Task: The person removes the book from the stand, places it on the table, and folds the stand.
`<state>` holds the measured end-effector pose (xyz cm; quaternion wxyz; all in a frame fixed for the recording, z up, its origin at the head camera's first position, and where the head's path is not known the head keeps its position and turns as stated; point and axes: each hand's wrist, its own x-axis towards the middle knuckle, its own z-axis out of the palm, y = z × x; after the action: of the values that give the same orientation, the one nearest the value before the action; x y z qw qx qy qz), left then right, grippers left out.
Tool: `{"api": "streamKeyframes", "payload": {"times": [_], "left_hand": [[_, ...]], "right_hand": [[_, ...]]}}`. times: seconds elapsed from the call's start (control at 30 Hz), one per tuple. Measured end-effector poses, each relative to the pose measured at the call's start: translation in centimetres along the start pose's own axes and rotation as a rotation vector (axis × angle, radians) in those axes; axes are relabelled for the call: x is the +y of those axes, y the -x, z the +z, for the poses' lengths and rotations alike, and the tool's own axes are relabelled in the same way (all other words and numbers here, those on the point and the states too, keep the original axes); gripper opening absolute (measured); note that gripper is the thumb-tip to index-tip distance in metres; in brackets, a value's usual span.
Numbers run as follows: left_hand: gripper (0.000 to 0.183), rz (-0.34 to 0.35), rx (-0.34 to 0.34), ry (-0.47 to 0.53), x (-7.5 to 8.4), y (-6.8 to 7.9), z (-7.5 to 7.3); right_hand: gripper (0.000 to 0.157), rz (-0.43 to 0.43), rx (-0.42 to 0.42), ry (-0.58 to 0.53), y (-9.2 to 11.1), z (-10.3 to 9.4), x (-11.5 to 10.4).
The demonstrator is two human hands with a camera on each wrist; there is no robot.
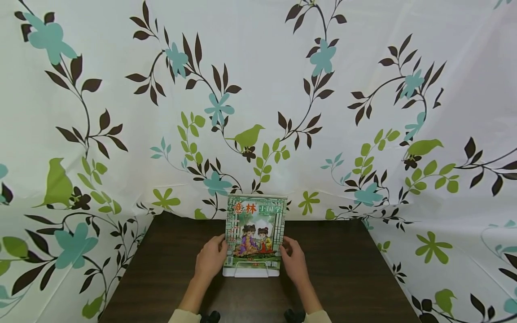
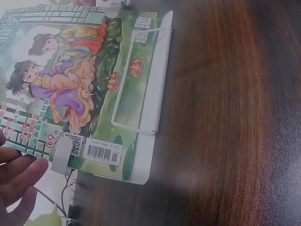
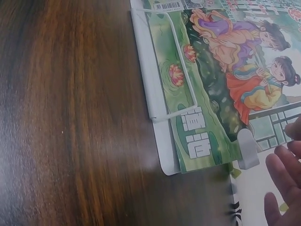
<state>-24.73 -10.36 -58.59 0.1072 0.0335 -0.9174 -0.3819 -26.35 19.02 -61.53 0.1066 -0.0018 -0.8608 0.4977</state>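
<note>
A magazine with a green cover and two illustrated figures leans upright on a white book stand. Across its lower front runs a white wire bracket. White side clips overlap the cover's edges, one clip near the barcode and another clip on the opposite side. My left hand is at the magazine's left edge, fingertips right beside the cover with fingers loosely bent. On the other side, my right hand has relaxed, spread fingers close to the right edge.
The stand rests on a dark brown wooden table. Behind and at both sides hangs a white cloth printed with leaves, flowers and birds. Light sleeves show at the bottom of the head view.
</note>
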Motion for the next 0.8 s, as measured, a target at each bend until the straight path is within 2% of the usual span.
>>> {"api": "streamKeyframes", "payload": {"times": [0.23,0.43,0.8], "left_hand": [[0.041,-0.003,-0.016,-0.015,0.2,0.0,-0.1],[0.032,0.015,0.01,-0.034,0.2,-0.3,-0.4],[0.021,0.008,0.008,-0.066,-0.4,-0.6,0.2]], "right_hand": [[0.031,0.048,0.05,-0.013,0.1,0.3,-0.5],[0.026,0.046,0.101,-0.019,-0.3,1.0,-0.7],[0.016,0.084,0.112,-0.031,-0.7,1.3,-0.1]]}}
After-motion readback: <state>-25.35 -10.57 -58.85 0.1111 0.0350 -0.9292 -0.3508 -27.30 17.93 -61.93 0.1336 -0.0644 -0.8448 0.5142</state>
